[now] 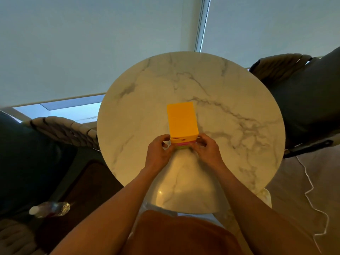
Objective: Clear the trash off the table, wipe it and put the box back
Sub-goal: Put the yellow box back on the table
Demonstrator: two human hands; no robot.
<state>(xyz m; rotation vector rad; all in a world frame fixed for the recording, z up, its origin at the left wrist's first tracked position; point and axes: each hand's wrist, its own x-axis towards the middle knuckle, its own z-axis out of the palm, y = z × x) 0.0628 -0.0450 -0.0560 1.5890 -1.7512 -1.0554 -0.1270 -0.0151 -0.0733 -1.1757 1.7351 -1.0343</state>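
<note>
A yellow box point(182, 120) with pink and green layers at its near end stands in the middle of the round white marble table point(230, 100). My left hand point(159, 153) grips the box's near left corner with curled fingers. On the near right corner, my right hand point(207, 150) holds it the same way. The box's lower front is hidden behind my fingers. No trash or cloth shows on the tabletop.
A dark armchair with a woven back point(60, 129) stands left of the table, and another point(294, 85) at the right. A crumpled plastic bottle point(50, 208) lies at the lower left. A white cable point(312, 196) trails over the floor at the right. Window blinds hang behind.
</note>
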